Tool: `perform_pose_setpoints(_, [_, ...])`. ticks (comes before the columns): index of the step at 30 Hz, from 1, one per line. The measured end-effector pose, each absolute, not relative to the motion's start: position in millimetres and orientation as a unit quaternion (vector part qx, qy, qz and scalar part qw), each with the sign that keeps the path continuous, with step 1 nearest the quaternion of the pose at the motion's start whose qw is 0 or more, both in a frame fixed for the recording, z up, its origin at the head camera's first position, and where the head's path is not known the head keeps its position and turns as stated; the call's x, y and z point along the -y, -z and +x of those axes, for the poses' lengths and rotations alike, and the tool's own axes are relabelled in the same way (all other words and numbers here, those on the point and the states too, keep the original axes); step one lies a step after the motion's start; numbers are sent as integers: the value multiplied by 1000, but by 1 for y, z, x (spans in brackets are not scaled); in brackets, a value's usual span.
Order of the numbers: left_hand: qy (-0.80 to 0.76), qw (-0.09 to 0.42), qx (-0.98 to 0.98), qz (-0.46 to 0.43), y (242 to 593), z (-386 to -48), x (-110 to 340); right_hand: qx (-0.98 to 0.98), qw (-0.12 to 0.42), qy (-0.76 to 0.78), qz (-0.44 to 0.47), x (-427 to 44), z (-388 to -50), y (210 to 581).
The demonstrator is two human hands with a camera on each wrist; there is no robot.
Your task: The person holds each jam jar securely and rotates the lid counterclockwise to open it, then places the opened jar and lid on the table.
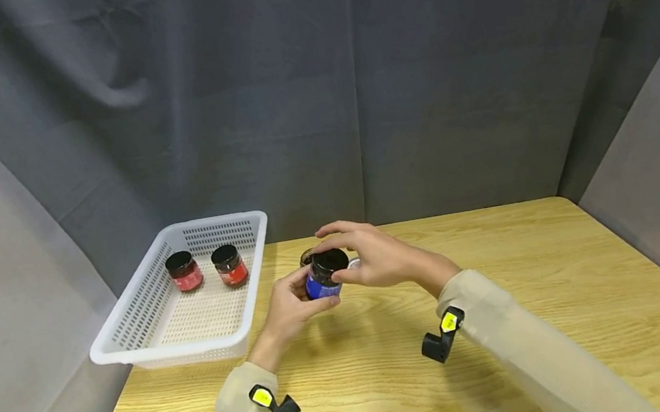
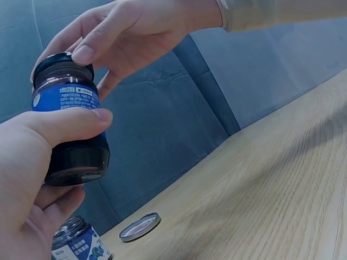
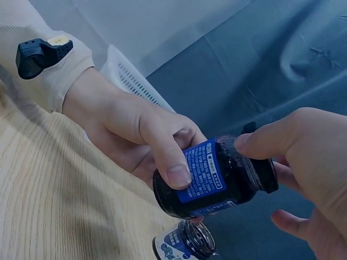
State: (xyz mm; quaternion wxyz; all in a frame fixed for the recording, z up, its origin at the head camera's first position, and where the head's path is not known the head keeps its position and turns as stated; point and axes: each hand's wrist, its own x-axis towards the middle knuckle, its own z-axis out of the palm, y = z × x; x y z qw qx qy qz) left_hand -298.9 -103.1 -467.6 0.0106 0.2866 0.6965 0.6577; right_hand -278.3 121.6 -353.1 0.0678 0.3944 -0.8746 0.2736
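My left hand (image 1: 288,305) grips a dark glass jar (image 2: 70,97) with a blue label, holding it tilted above the table. At the jar's top, the thumb and fingers of my right hand (image 1: 373,254) pinch the black lid (image 1: 329,260). Whether the lid is tight or loose, I cannot tell. Behind the held jar stands a second jar (image 3: 184,241) with a blue and white label, its mouth uncovered. Beside that jar a loose lid (image 2: 140,227) lies on the table, partly hidden by my right hand in the head view.
A white perforated plastic basket (image 1: 248,326) stands on the left of the wooden table (image 1: 498,268). Inside it are two black-lidded jars, one with a pink label (image 1: 185,272) and one with a red label (image 1: 229,266). A dark grey curtain (image 1: 444,82) hangs behind the table.
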Motion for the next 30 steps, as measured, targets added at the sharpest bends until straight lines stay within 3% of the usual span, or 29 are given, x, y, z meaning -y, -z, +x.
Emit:
perform_pose_setpoints(17, [-651, 10, -701, 291, 466, -297, 101, 862, 87, -312, 389, -122, -279, 356])
perform_pose_setpoints(30, [-656, 10, -698, 288, 467, -298, 103, 856, 66, -313, 405, -119, -278, 354])
